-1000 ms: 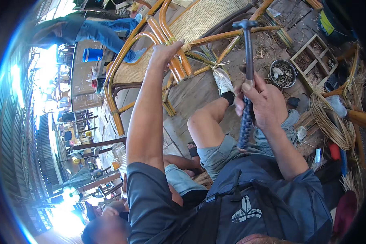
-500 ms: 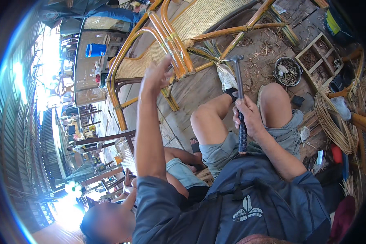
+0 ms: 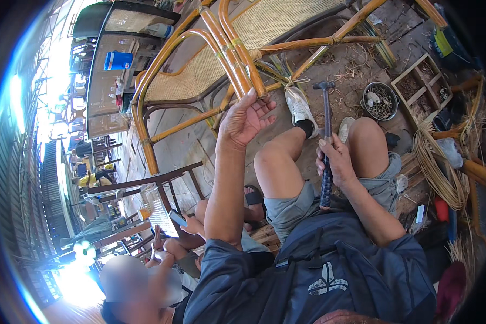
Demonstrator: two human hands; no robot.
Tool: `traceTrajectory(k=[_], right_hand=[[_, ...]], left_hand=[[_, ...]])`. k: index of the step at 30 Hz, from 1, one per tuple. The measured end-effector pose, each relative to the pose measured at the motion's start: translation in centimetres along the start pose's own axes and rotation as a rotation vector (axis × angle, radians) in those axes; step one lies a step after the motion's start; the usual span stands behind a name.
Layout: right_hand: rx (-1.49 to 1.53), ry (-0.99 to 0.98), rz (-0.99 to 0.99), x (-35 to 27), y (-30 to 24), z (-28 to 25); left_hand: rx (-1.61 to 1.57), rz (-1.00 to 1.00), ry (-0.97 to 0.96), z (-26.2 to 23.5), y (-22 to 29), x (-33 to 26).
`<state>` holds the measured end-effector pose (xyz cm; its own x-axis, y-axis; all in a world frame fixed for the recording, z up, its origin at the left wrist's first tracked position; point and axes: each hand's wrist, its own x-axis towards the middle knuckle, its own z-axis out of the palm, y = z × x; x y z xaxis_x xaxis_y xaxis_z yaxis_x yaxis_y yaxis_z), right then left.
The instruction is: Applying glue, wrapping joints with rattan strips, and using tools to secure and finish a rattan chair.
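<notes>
Bright daylight, glare blown out at left, fisheye-bent edges, dark rim

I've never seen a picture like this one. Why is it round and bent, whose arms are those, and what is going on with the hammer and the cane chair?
The picture comes from a wide fisheye camera worn on a person's head, looking down at their own hands, so straight edges curve near the rim. There is no machine here, only two bare hands.

The person sits with bare knees up. The left hand is raised, fingers touching the curved poles of a rattan chair that lies tipped over on the floor. The right hand grips the dark handle of a hammer, held upright with its head at the top.

Around them on the floor are a round bowl of small bits, a wooden compartment tray and coils of cane strips. Another person sits at lower left holding a phone.
</notes>
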<state>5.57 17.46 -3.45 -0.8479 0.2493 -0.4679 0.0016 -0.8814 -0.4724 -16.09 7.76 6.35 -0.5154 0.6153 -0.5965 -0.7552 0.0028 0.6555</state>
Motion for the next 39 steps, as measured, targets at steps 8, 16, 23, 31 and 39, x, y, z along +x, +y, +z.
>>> traceTrajectory(k=[8, 16, 23, 31, 39], right_hand=[[-0.073, -0.077, -0.001, -0.2, -0.5, 0.6], [0.018, -0.226, 0.089, -0.9, -3.4, 4.1], [0.173, -0.179, -0.012, -1.5, -4.9, 5.4], [0.019, -0.212, 0.054, -0.6, -4.7, 5.4], [-0.077, -0.320, 0.086, -0.3, -3.8, 6.4]], left_hand=[[-0.004, 0.089, 0.152, 0.9, -0.6, 0.4], [0.133, 0.138, 0.188, 1.4, -0.5, 0.4], [0.194, 0.160, 0.194, 1.1, -0.4, 0.4], [0.185, 0.150, 0.183, 0.5, -0.4, 0.6], [0.178, 0.154, 0.212, 1.0, -0.6, 0.4]])
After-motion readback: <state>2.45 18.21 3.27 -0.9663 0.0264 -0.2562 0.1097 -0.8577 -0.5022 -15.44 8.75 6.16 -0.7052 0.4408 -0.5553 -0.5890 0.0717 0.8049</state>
